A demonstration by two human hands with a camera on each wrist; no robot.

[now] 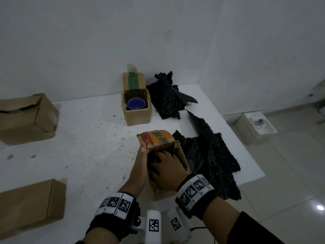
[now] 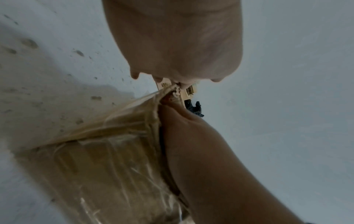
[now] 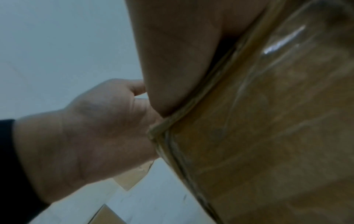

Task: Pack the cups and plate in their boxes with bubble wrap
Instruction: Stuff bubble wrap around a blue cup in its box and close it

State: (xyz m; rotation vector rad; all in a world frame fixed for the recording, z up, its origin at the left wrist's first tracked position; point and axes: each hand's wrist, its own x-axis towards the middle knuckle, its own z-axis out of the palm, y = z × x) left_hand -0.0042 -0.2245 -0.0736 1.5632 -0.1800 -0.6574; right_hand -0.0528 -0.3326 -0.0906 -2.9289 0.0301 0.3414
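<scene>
- Wristbands point(image 1: 116, 203) with square markers sit nearest the camera, one on each forearm.
- Left hand point(image 1: 139, 162) lies flat against the left wall of the near box point(image 1: 177, 152), fingers straight along the cardboard, thumb at the rim: bracing, not gripping.
- Right hand point(image 1: 167, 169) reaches down into the same box from the near side, fingers spread over something dark inside. Whether they curl round it I cannot tell; the wrist views show only skin and taped cardboard.
- Near box stands close to the table's point(image 1: 79, 147) near edge, right of centre, top flap with red and orange print tipped up at the far side, long axis running away from the person.
- What it holds is hidden; judging by the task, a wrapped piece pressed down into it.
- Key relation: the opening faces up and toward the person, with the right hand inside and the left outside, so any seating push goes straight down against the left hand's hold.
- Blue cup point(image 1: 136, 103) sits upright and unwrapped in the far box point(image 1: 137, 111), near the back edge, lid open, well apart from both hands.
- Black bubble wrap point(image 1: 211, 155) lies just right of the near box, hanging off the right edge; another heap point(image 1: 168, 95) lies beside the far box.
- Two plain cartons point(image 1: 26, 118) rest along the left edge.
</scene>
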